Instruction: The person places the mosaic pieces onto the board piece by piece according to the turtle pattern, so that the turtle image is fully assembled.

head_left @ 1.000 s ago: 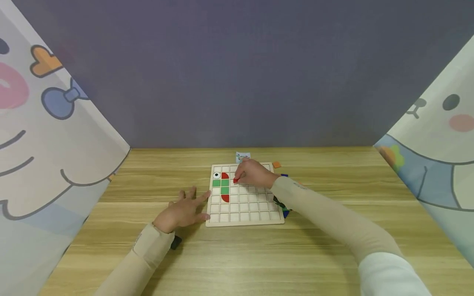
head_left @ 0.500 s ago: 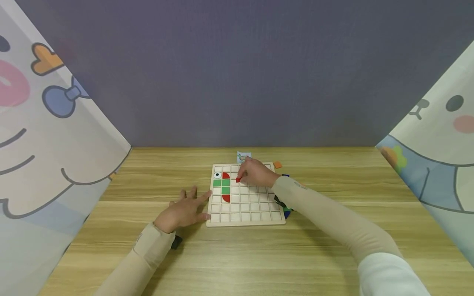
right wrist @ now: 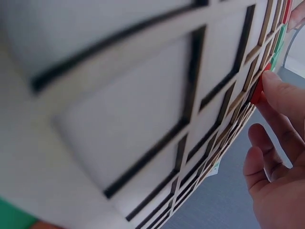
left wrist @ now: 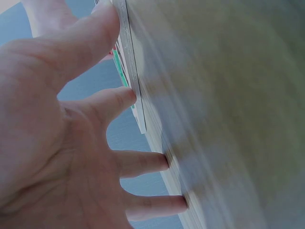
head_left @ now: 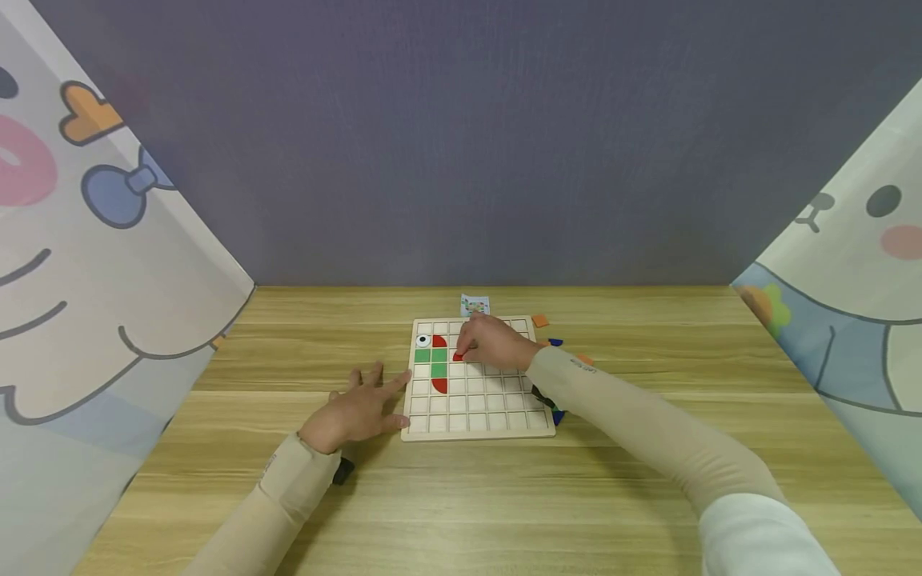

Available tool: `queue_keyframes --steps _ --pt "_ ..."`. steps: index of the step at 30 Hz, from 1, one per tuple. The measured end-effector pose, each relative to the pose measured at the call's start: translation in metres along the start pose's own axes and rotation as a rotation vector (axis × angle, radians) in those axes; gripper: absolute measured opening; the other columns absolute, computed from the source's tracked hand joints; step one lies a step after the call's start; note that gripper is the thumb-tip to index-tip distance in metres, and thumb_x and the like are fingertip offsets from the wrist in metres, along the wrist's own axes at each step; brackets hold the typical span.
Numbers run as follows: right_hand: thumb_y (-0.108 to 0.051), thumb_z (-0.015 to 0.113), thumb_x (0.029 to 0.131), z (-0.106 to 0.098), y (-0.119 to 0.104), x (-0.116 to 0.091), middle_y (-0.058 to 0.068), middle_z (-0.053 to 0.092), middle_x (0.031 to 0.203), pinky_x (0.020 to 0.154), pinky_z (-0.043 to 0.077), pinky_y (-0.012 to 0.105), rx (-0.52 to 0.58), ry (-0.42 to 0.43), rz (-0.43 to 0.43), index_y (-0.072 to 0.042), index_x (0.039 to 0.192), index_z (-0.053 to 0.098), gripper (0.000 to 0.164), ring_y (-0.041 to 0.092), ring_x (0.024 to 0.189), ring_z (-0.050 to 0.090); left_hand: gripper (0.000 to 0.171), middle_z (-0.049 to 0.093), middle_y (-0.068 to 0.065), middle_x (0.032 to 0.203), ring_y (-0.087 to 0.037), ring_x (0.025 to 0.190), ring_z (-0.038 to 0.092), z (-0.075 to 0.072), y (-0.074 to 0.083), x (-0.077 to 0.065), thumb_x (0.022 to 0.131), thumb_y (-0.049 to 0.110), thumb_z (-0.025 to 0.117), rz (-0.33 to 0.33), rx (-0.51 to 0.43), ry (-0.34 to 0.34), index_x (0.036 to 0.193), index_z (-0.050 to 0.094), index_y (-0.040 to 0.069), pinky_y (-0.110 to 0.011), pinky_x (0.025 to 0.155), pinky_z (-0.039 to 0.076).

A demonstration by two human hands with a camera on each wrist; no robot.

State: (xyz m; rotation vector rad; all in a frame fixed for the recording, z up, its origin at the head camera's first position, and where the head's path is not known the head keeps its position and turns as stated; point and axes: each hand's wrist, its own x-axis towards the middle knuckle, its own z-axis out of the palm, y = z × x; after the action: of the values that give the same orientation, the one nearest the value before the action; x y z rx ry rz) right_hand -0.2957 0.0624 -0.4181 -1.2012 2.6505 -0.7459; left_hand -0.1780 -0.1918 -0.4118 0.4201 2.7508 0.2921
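A wooden grid board (head_left: 479,437) lies on the table. My right hand (head_left: 495,342) is over its upper middle, thumb and finger pinching a small red tile (right wrist: 259,86) at one of the cells; whether the tile is fully seated I cannot tell. To its left the board holds a white eye tile (head_left: 422,342), an upper red quarter-circle tile (head_left: 439,342), several green square tiles (head_left: 438,370) and a lower red quarter-circle tile (head_left: 439,386). My left hand (head_left: 354,414) is spread beside the board, thumb and index finger touching its left edge, other fingertips on the wood (left wrist: 200,143).
A small picture card (head_left: 475,306) lies behind the board. To the right are an orange square tile (head_left: 540,321), a dark blue tile (head_left: 555,342) and more coloured tiles, partly hidden by my right forearm. A grey wall (head_left: 490,160) closes off the back.
My right hand has shifted slightly, and the red tile in its fingers now sits a little lower and nearer me. The left hand stays in place.
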Motion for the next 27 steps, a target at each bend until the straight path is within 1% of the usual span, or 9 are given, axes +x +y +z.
queue_keyframes --steps 1,3,6,8,10,11,17,22,27 --pt "-0.009 0.077 0.08 0.0 0.0 -0.001 -0.01 0.065 0.089 0.101 0.031 0.027 -0.003 -0.002 -0.001 -0.015 0.09 0.077 0.012 0.007 0.086 0.05 0.078 0.014 -0.03 0.15 -0.061 0.129 0.013 0.0 0.0 0.0 0.087 0.051 0.06 0.0 0.0 0.0 0.151 0.025 0.025 -0.078 0.081 0.027" --pt "-0.009 0.076 0.081 0.0 -0.001 -0.001 -0.01 0.066 0.091 0.101 0.032 0.028 -0.008 -0.003 -0.009 -0.014 0.092 0.077 0.013 0.007 0.087 0.05 0.078 0.014 -0.03 0.15 -0.061 0.129 0.013 0.0 0.0 0.0 0.087 0.051 0.06 -0.001 0.0 0.001 0.151 0.025 0.025 -0.078 0.081 0.027" --pt "-0.009 0.074 0.082 0.0 -0.004 -0.002 -0.008 0.066 0.092 0.091 0.04 0.028 -0.014 -0.003 -0.023 -0.013 0.094 0.076 0.013 0.008 0.085 0.05 0.077 0.014 -0.03 0.15 -0.061 0.129 0.013 0.0 0.0 -0.001 0.087 0.051 0.06 -0.003 -0.004 0.0 0.151 0.025 0.025 -0.078 0.082 0.027" --pt "-0.01 0.074 0.082 0.0 -0.006 -0.002 -0.008 0.066 0.092 0.087 0.041 0.027 -0.021 -0.002 -0.02 -0.014 0.094 0.076 0.013 0.008 0.084 0.049 0.077 0.014 -0.031 0.15 -0.061 0.129 0.013 0.0 0.0 -0.001 0.087 0.051 0.06 0.0 -0.005 0.003 0.151 0.025 0.025 -0.078 0.082 0.027" --pt "-0.011 0.074 0.082 0.0 -0.008 -0.002 -0.007 0.066 0.092 0.075 0.044 0.025 -0.023 -0.005 -0.01 -0.014 0.094 0.076 0.013 0.009 0.083 0.048 0.077 0.014 -0.031 0.15 -0.061 0.129 0.014 0.0 0.0 -0.001 0.087 0.051 0.06 0.003 -0.005 0.006 0.151 0.026 0.025 -0.078 0.082 0.027" --pt "-0.011 0.074 0.082 0.0 -0.008 -0.002 -0.008 0.066 0.092 0.072 0.045 0.024 -0.025 -0.009 -0.001 -0.015 0.094 0.076 0.012 0.008 0.083 0.048 0.077 0.015 -0.031 0.15 -0.061 0.129 0.014 0.0 0.001 -0.001 0.087 0.051 0.06 0.005 -0.003 0.007 0.151 0.026 0.025 -0.078 0.081 0.027" --pt "-0.011 0.076 0.081 -0.002 -0.008 -0.004 -0.006 0.066 0.099 0.09 0.041 0.028 -0.077 -0.032 0.004 -0.015 0.089 0.077 0.008 0.009 0.091 0.05 0.077 0.014 -0.031 0.15 -0.061 0.129 0.014 -0.001 0.002 -0.001 0.088 0.052 0.059 0.01 0.013 0.003 0.151 0.025 0.024 -0.078 0.081 0.028" --pt "-0.01 0.073 0.084 -0.006 -0.006 -0.011 -0.002 0.068 0.103 0.089 0.042 0.031 -0.069 -0.025 -0.024 -0.012 0.09 0.077 0.008 0.012 0.092 0.052 0.076 0.013 -0.031 0.15 -0.06 0.129 0.014 -0.001 0.003 -0.001 0.089 0.051 0.058 0.007 0.015 -0.003 0.151 0.024 0.024 -0.077 0.081 0.028" --pt "-0.013 0.072 0.085 -0.019 0.0 -0.027 0.002 0.065 0.115 0.093 0.041 0.036 -0.012 0.029 0.035 -0.009 0.098 0.076 0.014 0.016 0.105 0.052 0.076 0.013 -0.031 0.15 -0.06 0.129 0.013 -0.001 0.003 -0.001 0.089 0.051 0.058 0.001 0.008 -0.004 0.152 0.024 0.024 -0.077 0.081 0.028"
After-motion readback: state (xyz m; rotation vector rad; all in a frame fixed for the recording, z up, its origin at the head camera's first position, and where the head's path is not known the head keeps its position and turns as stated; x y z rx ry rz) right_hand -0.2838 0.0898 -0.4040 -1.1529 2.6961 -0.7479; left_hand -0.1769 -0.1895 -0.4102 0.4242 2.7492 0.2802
